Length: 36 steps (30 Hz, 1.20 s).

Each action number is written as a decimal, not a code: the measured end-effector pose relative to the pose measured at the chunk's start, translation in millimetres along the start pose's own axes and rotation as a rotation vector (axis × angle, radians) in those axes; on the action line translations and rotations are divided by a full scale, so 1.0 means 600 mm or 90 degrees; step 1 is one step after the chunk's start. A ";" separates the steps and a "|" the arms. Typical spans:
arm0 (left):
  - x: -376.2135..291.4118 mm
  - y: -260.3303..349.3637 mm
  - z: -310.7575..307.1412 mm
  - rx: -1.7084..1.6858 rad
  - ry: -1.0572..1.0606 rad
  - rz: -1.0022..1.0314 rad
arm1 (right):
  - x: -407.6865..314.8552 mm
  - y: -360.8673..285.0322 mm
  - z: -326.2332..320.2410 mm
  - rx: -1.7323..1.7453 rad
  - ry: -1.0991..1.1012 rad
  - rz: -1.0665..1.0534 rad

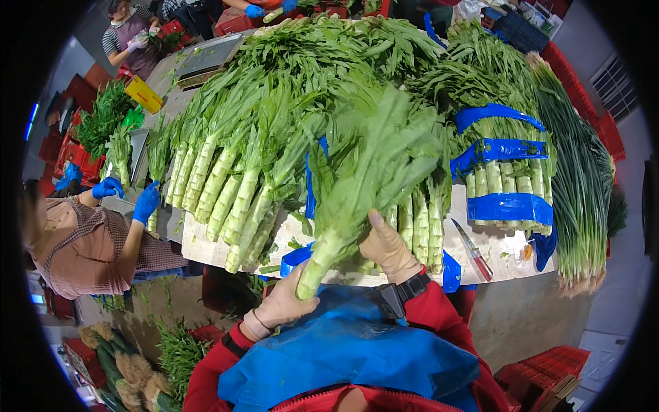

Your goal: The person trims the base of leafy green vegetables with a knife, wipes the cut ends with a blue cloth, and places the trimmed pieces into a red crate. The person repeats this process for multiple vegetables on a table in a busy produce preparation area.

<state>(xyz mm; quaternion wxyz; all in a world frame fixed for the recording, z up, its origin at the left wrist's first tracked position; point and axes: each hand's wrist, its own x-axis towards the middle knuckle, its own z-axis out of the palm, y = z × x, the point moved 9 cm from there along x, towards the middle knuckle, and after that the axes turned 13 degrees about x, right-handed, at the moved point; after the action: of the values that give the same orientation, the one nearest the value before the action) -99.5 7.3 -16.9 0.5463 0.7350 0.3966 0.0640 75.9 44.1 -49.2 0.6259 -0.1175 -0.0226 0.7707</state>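
Observation:
A leafy celtuce (355,190) is held up at a slant over the near edge of the table. My left hand (285,304), gloved, is closed around the pale cut base of its stem. Against the right side of its leaves is my right hand (388,247), also gloved, thumb up and fingers hidden behind the greens. Beneath it, blue tape (296,260) lies on the board, partly covered. More celtuce stems (420,226) lie just right of my right hand. To the left, a row of celtuce (242,206) points its stems toward me.
A red-handled knife (472,251) rests near the table's front edge. Blue tape binds a celtuce bundle (509,177) at right, beside long green onions (576,170). A co-worker's blue-gloved hand (146,202) is at left. Red crates (540,371) stand on the floor.

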 end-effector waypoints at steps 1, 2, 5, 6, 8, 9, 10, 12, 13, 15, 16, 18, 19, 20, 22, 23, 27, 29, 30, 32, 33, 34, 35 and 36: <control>-0.007 0.013 -0.008 0.052 0.028 0.040 | -0.009 0.004 -0.006 -0.021 -0.011 0.008; -0.013 0.013 -0.012 0.097 0.033 0.021 | -0.018 0.007 -0.011 -0.041 -0.022 0.018; -0.025 0.014 -0.028 0.206 0.056 -0.008 | -0.062 0.019 -0.025 -0.219 0.021 0.109; -0.026 0.006 -0.028 0.241 0.039 -0.038 | -0.082 0.028 -0.035 -0.373 0.055 0.239; -0.024 -0.001 -0.030 0.309 0.042 -0.045 | -0.112 0.015 -0.015 -0.563 0.033 0.351; -0.022 -0.007 -0.029 0.361 0.037 -0.056 | -0.116 0.005 0.018 -0.597 -0.021 0.334; -0.021 -0.013 -0.027 0.409 0.033 -0.060 | -0.123 -0.002 0.042 -0.659 -0.033 0.343; -0.019 -0.023 -0.021 0.496 0.031 -0.063 | -0.093 -0.058 0.108 -0.677 -0.051 0.226; -0.019 -0.022 -0.019 0.539 0.045 -0.044 | -0.073 -0.090 0.137 -0.593 -0.017 0.150; -0.019 -0.019 -0.014 0.594 0.058 -0.005 | -0.009 -0.137 0.167 -0.764 0.092 -0.040; -0.020 -0.018 -0.013 0.600 0.064 0.006 | 0.027 -0.139 0.174 -0.862 0.139 -0.089; -0.021 -0.009 -0.013 0.614 0.090 0.043 | 0.082 -0.117 0.168 -1.061 0.210 -0.074; -0.020 -0.011 -0.011 0.626 0.076 0.038 | 0.107 -0.102 0.143 -1.103 0.261 0.020; -0.020 -0.009 -0.010 0.637 0.078 0.046 | 0.129 -0.090 0.118 -1.146 0.307 0.109; -0.021 -0.006 -0.010 0.657 0.087 0.055 | 0.155 -0.075 0.084 -1.208 0.353 0.179; -0.021 -0.005 -0.011 0.667 0.094 0.056 | 0.166 -0.069 0.078 -1.229 0.353 0.157; -0.027 0.002 -0.013 0.686 0.131 0.072 | 0.171 -0.035 0.041 -1.084 0.333 0.224; -0.030 -0.001 -0.014 0.694 0.125 0.064 | 0.169 -0.029 0.042 -0.931 0.334 0.175; -0.031 -0.002 -0.014 0.698 0.124 0.064 | 0.169 -0.028 0.045 -0.798 0.328 0.138; -0.033 -0.002 -0.019 0.685 0.134 0.059 | 0.164 -0.035 0.049 -0.602 0.339 0.076; -0.034 -0.001 -0.022 0.680 0.138 0.058 | 0.164 -0.041 0.054 -0.576 0.328 0.057; -0.034 0.000 -0.028 0.681 0.154 0.050 | 0.162 -0.051 0.063 -0.552 0.301 0.043; -0.035 0.001 -0.033 0.682 0.170 0.043 | 0.161 -0.065 0.073 -0.525 0.282 0.014; -0.035 0.001 -0.038 0.684 0.183 0.031 | 0.157 -0.074 0.084 -0.501 0.253 -0.022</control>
<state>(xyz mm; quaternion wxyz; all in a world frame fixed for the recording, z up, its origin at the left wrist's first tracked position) -125.3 10.9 -0.1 0.0333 0.9030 0.4269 -0.0355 90.2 150.5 -6.6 0.5387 -0.4920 -0.1955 0.6554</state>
